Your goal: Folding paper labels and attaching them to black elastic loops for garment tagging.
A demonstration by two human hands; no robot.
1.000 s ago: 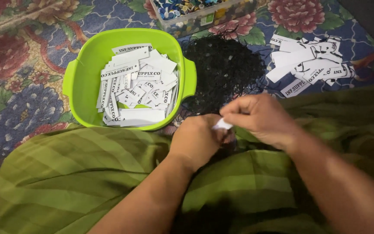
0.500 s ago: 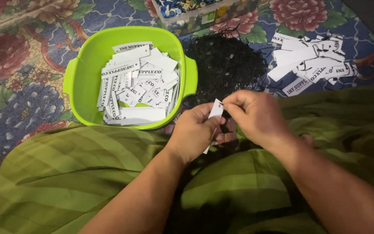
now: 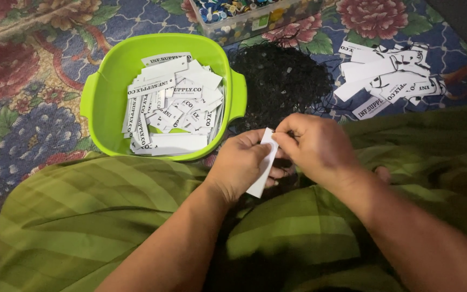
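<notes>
While we sit on a floral carpet, our left hand and right hand meet over our lap, fingers of both pinching a white paper tag held upright between them. Just beyond lie a green tub filled with printed tags, a pile of black strings and more loose tags.

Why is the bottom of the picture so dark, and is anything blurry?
Head view: light falls on the green tub and its white tags; the lap below the left hand and right hand sinks into shadow; the held white tag stays sharp, nothing smeared.
</notes>
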